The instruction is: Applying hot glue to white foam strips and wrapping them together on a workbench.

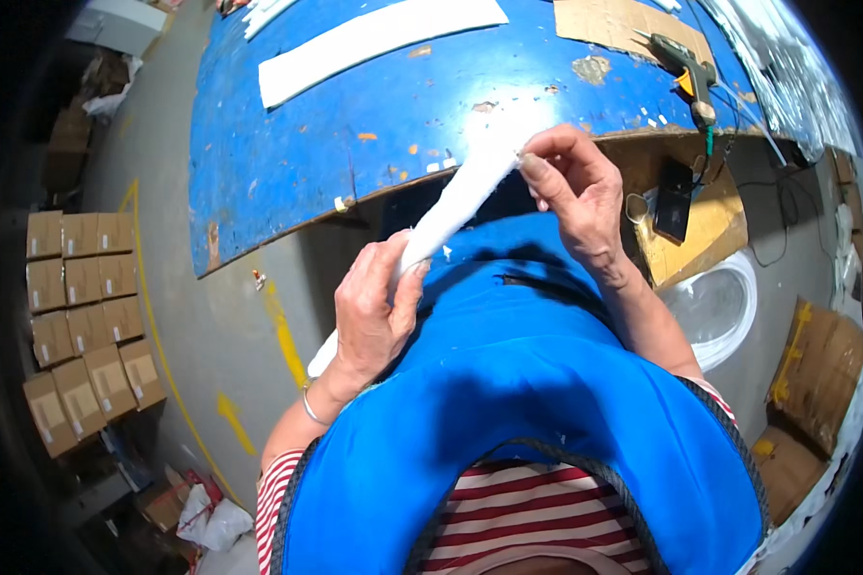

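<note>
Single head view — fisheye, looking steeply down from the wearer's head, close over the blue apron (518, 383), facing forward onto the blue table (355, 105) — edges bending at the rim.

Location type: workshop or small packing floor. The hands (470, 249) work at the near edge of a table (288, 144) with a worn blue top, paint chipped down to bare patches. Beyond the right hand, a hot glue gun (688, 72) rests on a sheet of cardboard (614, 21). Beyond the left hand, a long white foam strip (374, 43) lies flat on the table. Left of the hands, rows of sealed cardboard boxes (81, 326) stand on a grey concrete floor (221, 335) marked with yellow painted lines (283, 331). Right of the hands, loose cardboard pieces (815, 374) lie below table level.
</note>
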Available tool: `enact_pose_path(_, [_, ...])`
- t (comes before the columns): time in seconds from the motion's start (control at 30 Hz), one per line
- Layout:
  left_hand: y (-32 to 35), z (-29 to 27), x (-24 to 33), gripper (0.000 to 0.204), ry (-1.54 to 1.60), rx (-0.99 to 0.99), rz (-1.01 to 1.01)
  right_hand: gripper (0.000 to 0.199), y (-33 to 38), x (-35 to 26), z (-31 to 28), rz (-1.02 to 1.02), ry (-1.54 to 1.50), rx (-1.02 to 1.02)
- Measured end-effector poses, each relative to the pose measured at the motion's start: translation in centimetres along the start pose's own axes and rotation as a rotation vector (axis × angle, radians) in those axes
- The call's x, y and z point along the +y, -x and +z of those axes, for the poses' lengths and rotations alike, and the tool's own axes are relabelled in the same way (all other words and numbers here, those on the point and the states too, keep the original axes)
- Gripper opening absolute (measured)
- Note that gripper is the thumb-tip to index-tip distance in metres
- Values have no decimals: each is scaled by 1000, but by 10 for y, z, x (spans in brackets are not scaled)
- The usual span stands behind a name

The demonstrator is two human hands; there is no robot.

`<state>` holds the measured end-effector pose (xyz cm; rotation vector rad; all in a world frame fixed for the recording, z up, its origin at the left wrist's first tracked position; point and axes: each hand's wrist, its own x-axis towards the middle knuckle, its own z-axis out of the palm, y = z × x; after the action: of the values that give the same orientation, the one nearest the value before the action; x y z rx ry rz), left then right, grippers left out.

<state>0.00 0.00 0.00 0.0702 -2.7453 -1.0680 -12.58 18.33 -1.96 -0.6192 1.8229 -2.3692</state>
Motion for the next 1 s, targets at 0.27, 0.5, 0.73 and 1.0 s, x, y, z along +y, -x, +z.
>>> enact_pose_path(0.27, [-2,5,-4,29,-116,106,161,6,0,5,7,-9,92,18])
enact_pose_path(0.5, [-1,8,1,27,38,18,-35,11,1,11,6,-339,318,61])
enact_pose_path(0.73, [0,11,1,23,209,17,-96,7,2,22,9,-21,-27,100])
enact_pose_path(1.0, [2,14,-9,24,399,-71,-202,31,-1,17,8,238,-122,57])
